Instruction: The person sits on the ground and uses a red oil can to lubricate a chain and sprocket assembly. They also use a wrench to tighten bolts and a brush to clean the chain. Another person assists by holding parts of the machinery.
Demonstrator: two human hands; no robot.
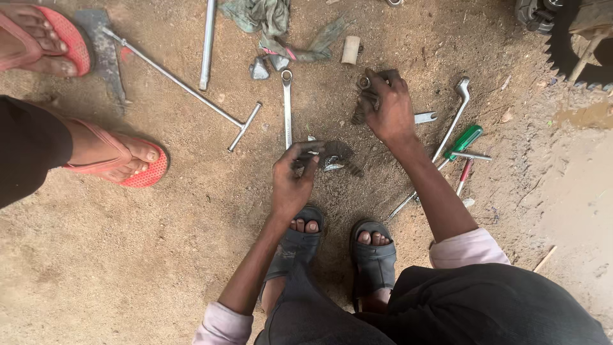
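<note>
A small dark greasy metal part [337, 155], its shape hard to make out, sits pinched in the fingertips of the left hand [292, 185] just above the centre of the view. At one o'clock from it the right hand [389, 108] closes around another dark, grimy toothed piece [362, 102], mostly hidden by the fingers. A long silver spanner [287, 108] lies on the sandy ground [128, 255] at eleven o'clock. A green-handled screwdriver [465, 140] lies at three o'clock. A toothed sprocket [568, 51] is cut off at the top right corner.
</note>
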